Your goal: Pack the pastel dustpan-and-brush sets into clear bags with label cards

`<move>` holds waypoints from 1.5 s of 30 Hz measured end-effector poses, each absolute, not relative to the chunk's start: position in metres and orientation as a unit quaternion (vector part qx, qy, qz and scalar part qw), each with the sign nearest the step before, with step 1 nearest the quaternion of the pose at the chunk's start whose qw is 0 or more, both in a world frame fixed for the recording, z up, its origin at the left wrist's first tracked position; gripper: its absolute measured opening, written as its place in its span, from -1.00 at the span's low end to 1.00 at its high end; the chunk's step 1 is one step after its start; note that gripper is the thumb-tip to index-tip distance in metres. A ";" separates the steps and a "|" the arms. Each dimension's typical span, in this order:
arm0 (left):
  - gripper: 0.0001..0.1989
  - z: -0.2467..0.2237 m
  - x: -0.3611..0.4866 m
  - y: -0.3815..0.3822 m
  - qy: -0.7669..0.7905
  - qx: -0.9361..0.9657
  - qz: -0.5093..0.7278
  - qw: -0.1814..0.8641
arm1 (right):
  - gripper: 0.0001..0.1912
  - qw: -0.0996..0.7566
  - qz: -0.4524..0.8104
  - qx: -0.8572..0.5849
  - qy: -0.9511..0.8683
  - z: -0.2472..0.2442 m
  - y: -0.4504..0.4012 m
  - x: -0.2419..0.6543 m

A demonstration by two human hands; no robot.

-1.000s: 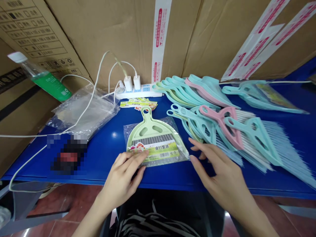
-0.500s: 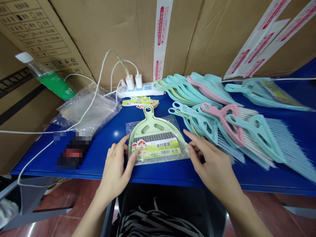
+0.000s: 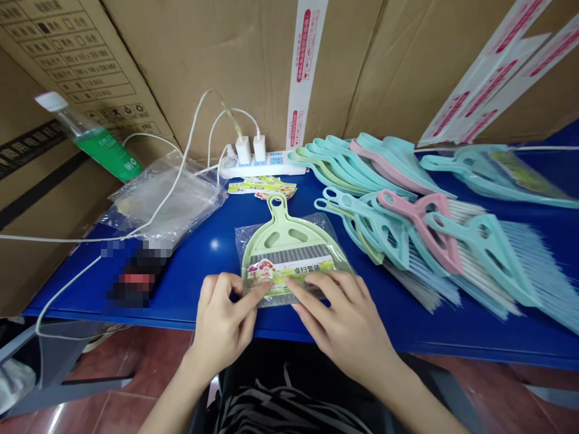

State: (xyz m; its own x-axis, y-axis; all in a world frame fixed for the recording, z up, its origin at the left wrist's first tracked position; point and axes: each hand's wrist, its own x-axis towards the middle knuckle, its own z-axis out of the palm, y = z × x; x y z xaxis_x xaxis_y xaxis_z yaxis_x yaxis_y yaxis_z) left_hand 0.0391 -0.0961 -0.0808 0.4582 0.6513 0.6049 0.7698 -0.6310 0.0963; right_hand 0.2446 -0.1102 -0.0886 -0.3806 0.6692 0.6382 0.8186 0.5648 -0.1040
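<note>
Left hand [image 3: 226,313] sits at the lower-left of the bagged green dustpan set [image 3: 288,238], index on its label [image 3: 294,266], grip unclear; right hand [image 3: 346,307] lies spread over the lower-right, unclamped. Label, ahead of both hands, reads 桌扫套装; lower print covered. Since 0.5 s ago, right hand shifted inward from the bag's right edge; loose brushes [image 3: 447,259] lie beyond it, to its right.

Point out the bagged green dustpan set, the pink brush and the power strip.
Bagged green dustpan set [image 3: 289,237], head view: green plastic between its two slots.
Pink brush [image 3: 426,223], head view: its head, near the handle.
Power strip [image 3: 266,169], head view: middle of its white casing.
</note>
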 end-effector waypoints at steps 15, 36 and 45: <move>-0.65 -0.084 0.038 -0.094 -0.423 -0.854 -0.298 0.056 | -0.70 0.316 -0.047 -0.469 -0.824 -0.093 -0.108 0.248; -0.67 -0.084 0.037 -0.093 -0.540 -0.780 -0.315 -0.013 | -0.63 0.398 -0.113 -0.555 -0.722 -0.103 -0.127 0.258; -0.63 -0.076 0.034 -0.102 -0.539 -0.757 -0.312 -0.198 | -0.38 0.448 0.081 -0.596 -0.662 -0.102 -0.140 0.269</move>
